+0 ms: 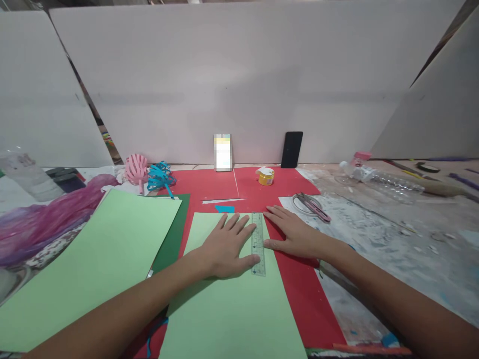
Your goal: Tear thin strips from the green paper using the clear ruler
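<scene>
Ruler (pixel 258 243) lies on green paper (pixel 232 319) — long axis pointing straight ahead.

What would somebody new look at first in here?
Probably the left hand, touching the clear ruler on the middle green sheet, and the right hand just beside it. The red paper beneath jumps out too. So might the bright phone standing at the back, and the pink ball and blue ball to its left.

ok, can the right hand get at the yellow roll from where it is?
Probably yes: the right hand lies flat beside the ruler, and only bare red sheet shows between it and the yellow roll. It would likely just need to reach forward.
</scene>
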A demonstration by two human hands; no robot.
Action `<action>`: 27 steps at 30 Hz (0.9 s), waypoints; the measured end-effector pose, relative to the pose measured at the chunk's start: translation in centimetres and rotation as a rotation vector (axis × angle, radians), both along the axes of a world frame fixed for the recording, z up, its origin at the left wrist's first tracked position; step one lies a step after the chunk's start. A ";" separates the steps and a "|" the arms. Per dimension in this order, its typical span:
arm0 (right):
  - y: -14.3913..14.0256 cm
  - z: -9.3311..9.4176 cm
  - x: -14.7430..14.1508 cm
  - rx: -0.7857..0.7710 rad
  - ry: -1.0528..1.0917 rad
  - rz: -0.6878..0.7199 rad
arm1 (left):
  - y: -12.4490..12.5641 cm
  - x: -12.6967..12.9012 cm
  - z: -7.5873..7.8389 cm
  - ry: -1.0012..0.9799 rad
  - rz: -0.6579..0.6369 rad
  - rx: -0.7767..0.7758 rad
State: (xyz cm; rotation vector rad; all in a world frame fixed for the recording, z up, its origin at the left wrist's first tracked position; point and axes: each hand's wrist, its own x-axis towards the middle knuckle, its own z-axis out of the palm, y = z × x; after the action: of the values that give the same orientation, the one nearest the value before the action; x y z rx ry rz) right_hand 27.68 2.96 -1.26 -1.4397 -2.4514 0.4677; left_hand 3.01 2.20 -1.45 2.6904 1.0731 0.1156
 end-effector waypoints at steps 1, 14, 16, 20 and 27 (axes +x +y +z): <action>0.0 -0.1 0.0 -0.003 -0.020 -0.004 | 0.0 -0.1 0.1 0.005 -0.002 0.002; -0.2 0.6 -0.4 0.078 -0.202 0.060 | -0.4 0.5 0.2 0.008 0.059 0.052; -0.2 0.5 -0.4 0.089 -0.207 0.076 | -0.3 0.5 0.3 -0.002 0.033 0.071; -0.2 0.5 -0.4 0.094 -0.189 0.082 | 0.0 0.5 0.3 0.000 -0.052 0.055; 0.0 0.6 -0.4 0.066 -0.169 0.059 | 0.2 1.2 0.6 -0.030 -0.034 0.149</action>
State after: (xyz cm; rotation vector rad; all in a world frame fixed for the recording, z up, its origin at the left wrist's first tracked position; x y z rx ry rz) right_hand 27.32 2.98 -0.64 -1.4381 -2.6202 0.2838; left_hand 4.22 2.37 -0.85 2.8280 1.0481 0.2377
